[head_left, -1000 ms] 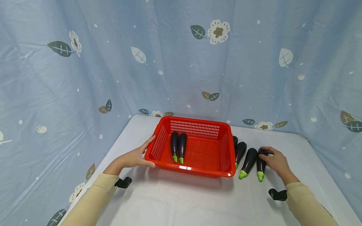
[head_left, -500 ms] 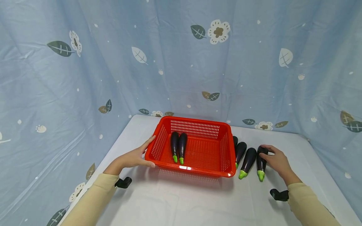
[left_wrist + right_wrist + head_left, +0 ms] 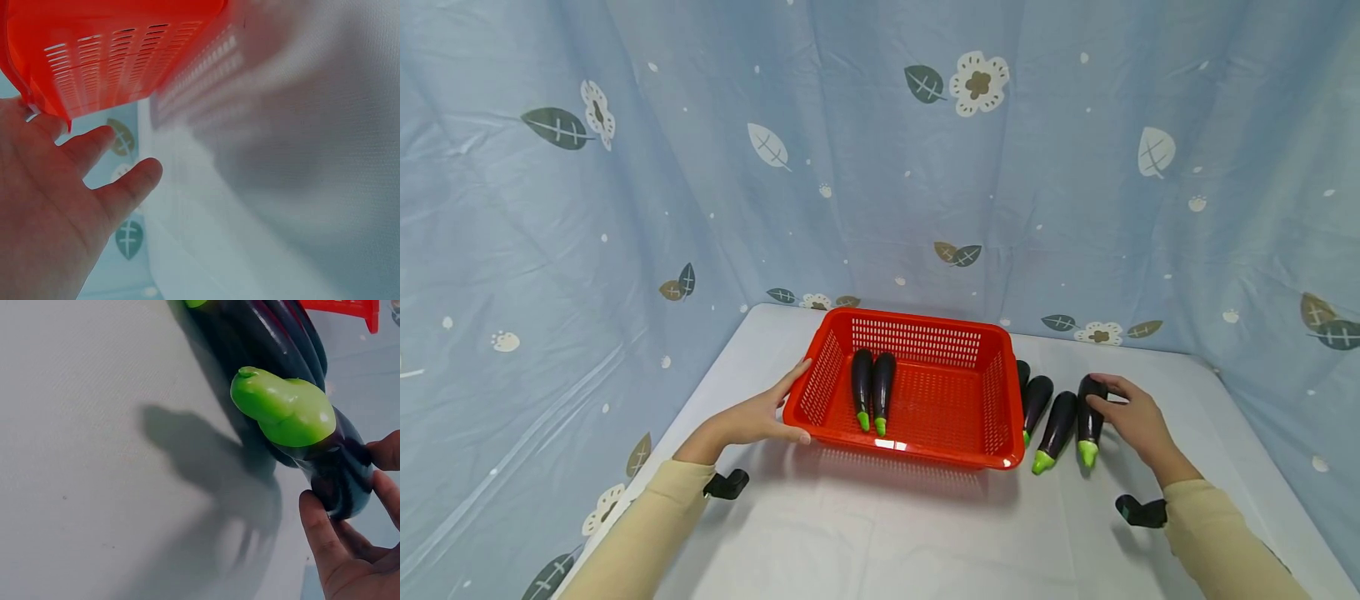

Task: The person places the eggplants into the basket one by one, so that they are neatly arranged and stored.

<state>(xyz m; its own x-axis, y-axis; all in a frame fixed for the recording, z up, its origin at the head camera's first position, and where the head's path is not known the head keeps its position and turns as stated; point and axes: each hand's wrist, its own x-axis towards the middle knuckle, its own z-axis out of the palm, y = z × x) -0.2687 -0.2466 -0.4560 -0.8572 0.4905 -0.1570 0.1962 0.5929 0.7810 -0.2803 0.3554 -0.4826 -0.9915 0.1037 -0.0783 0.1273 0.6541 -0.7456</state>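
Observation:
My left hand [image 3: 752, 418] spreads against the left end of a red slotted plastic basket [image 3: 902, 454], fingers mostly straight. In the left wrist view some fingertips of the left hand [image 3: 56, 200] touch under the rim, while two fingers stick out free below. Two dark purple eggplants [image 3: 872, 387] with green stem ends lie side by side in the basket's left part. My right hand [image 3: 1138, 421] pinches another eggplant [image 3: 1090, 417] near its blunt end. In the right wrist view this eggplant [image 3: 294, 419] is raised off the table, its shadow apart from it.
Three more eggplants [image 3: 1055, 433] lie beside the basket's right wall; the furthest is partly hidden by it. A white cloth covers the table [image 3: 917, 533]. A blue patterned curtain [image 3: 865, 167] closes the back and sides.
The right hand has raised its eggplant from the table and moved it slightly away from me and left. The left hand and basket have stayed put.

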